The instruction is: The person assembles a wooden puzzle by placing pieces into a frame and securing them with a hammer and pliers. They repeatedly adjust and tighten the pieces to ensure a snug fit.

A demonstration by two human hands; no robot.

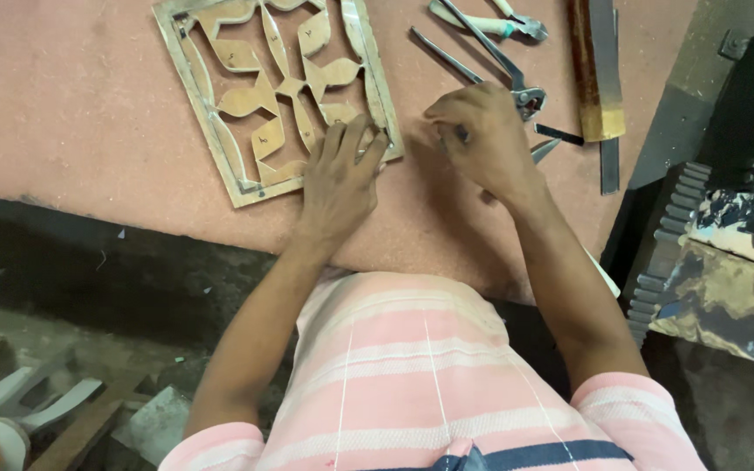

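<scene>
Pressing flat, the left hand (339, 179) lies w/ fingers (353, 139) spread and released on the lower right corner of a square patterned frame (277, 92); nothing gripped, just palm and tips bearing down on the frame's edge and the petal-shaped pieces inside it. Right hand (482, 139) sits just beside, to the right of the frame, fingers curled in toward the table; they look pinched on something small and dark, but can't tell what it is or if it's really held. Frame is tan wood w/ thin metal strips forming a star/leaf pattern, lying flat on the pinkish table (71, 105), tilted a bit vs. the table edge. Near the right hand, touching or just behind its knuckles: long-handled pincers (503, 65), jaws toward the hand. Farther up, pliers w/ pale handles (490, 22). To the right, a wooden bar (595, 70) and flat metal strip (610, 166) lie apart from the hand. Person wears a pink striped shirt (412, 366).
</scene>
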